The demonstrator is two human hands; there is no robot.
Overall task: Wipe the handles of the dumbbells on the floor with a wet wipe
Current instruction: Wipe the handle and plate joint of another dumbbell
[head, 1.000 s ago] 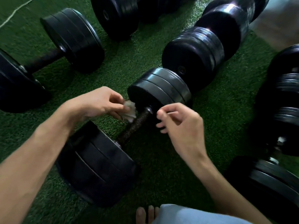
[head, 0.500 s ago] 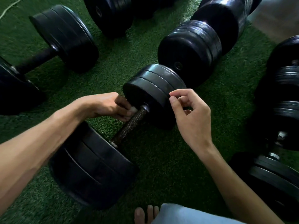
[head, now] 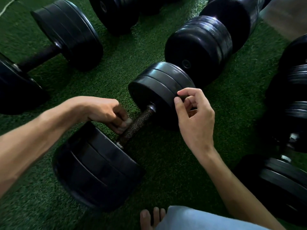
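Dumbbell handle [head: 138, 124], knurled, lay mid-turf [head: 116, 77] between two black plate stacks. Pressed on its left side by a wet wipe [head: 127, 121] pinched in the curled left hand [head: 106, 112]. Right hand [head: 196, 117] half-curled, fingertips [head: 180, 93] touching the far plate stack [head: 159, 87], holding nothing.

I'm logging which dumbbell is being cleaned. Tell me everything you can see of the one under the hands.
The centre dumbbell lies diagonally on the green turf, black stacked plates at each end, matte and rubber-like. Its handle is dark knurled metal with shiny collars at both ends. The left hand presses a crumpled wet wipe against the handle's left side. The right hand has its fingertips at the far plate stack's rim. Another dumbbell's end sits right behind that stack.
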